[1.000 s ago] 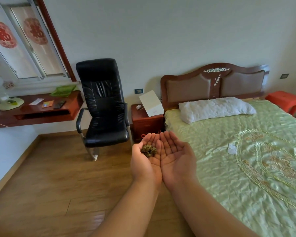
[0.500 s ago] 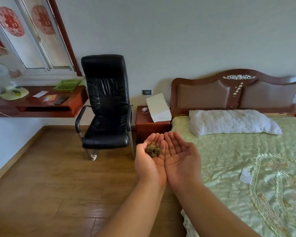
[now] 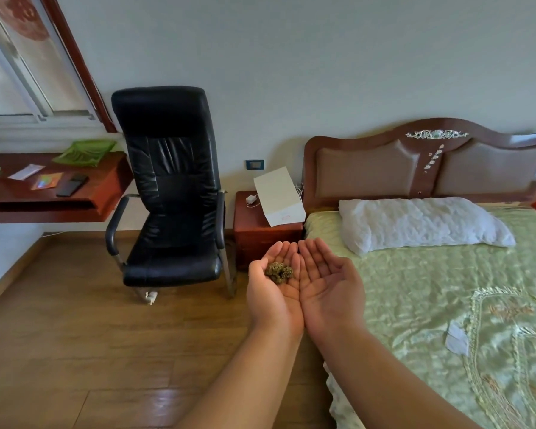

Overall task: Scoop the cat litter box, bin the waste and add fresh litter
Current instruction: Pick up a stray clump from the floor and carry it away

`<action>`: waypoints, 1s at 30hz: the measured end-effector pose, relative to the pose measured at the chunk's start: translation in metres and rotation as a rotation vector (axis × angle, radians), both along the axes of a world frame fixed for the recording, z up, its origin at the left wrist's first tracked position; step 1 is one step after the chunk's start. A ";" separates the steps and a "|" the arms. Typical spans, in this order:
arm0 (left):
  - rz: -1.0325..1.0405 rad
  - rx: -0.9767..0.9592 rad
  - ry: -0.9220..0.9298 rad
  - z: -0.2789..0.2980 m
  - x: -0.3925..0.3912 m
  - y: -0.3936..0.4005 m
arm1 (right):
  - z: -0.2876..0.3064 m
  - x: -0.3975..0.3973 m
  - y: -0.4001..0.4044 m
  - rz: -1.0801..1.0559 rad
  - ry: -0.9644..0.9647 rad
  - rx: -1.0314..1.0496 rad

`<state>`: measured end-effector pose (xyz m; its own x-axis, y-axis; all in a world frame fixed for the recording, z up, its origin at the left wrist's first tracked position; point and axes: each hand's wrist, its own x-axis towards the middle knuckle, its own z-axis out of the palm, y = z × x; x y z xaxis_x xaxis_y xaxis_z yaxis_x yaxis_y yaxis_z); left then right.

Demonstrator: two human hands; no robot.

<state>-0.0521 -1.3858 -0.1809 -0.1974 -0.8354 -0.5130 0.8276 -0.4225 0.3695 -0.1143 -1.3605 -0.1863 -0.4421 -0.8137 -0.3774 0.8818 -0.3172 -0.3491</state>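
Both my hands are held out in front of me, palms up and pressed side by side like a cup. A small brownish-green clump of litter waste [image 3: 279, 271] rests in the palm of my left hand [image 3: 274, 289], near the base of the fingers. My right hand [image 3: 330, 284] lies against it, fingers spread, with nothing in it. No litter box, scoop, bin or litter bag is in view.
A black leather chair [image 3: 171, 193] stands ahead on the left on the wooden floor [image 3: 75, 351]. A red nightstand [image 3: 260, 239] with a white box [image 3: 277, 201] sits beside the green-covered bed [image 3: 446, 298] on the right. A wall desk [image 3: 53, 193] is at far left.
The view has swung further to the right and closer to the nightstand. My cupped hands hold the same pose with the clump still in the left palm.
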 end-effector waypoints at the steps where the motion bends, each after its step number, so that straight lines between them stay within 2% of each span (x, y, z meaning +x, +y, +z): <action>1: -0.002 0.003 0.008 0.000 -0.002 -0.017 | 0.001 -0.002 -0.016 -0.005 0.002 -0.001; 8: -0.061 -0.021 0.040 -0.002 -0.014 -0.128 | 0.004 -0.010 -0.118 -0.074 -0.025 -0.024; 17: -0.076 -0.008 0.016 -0.018 -0.039 -0.209 | -0.008 -0.034 -0.199 -0.071 -0.036 -0.001; 30: 0.051 -0.023 -0.041 -0.035 -0.148 -0.338 | -0.034 -0.145 -0.336 0.056 -0.085 -0.014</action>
<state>-0.2002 -1.7236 -0.2162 -0.1337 -0.8553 -0.5005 0.8316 -0.3715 0.4129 -0.2596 -1.6965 -0.2200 -0.3624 -0.8418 -0.3999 0.9246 -0.2709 -0.2677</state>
